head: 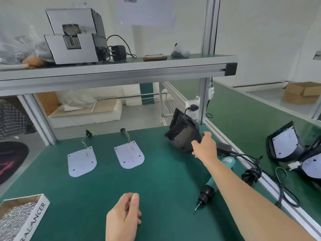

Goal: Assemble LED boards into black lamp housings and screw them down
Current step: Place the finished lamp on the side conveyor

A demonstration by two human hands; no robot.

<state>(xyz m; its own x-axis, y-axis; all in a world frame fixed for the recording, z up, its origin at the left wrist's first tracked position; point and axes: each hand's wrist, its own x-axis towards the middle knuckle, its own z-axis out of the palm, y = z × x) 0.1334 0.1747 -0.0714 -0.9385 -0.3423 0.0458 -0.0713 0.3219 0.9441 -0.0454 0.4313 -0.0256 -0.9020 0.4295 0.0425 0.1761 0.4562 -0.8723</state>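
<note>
left hand loosely curled; right fingers around black housing

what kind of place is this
Most likely a factory lamp-assembly bench: LED boards and an electric screwdriver lie on the green mat, and the right hand grips a black lamp housing.

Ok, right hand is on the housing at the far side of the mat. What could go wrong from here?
1. The right hand grips the tilted black housing by one edge only; it could slip or swing on the way in.
2. The screwdriver lies under that forearm, bit exposed; pulling back may knock it.
3. Thin wires trail from the right LED board; a housing set down there could snag them.
</note>
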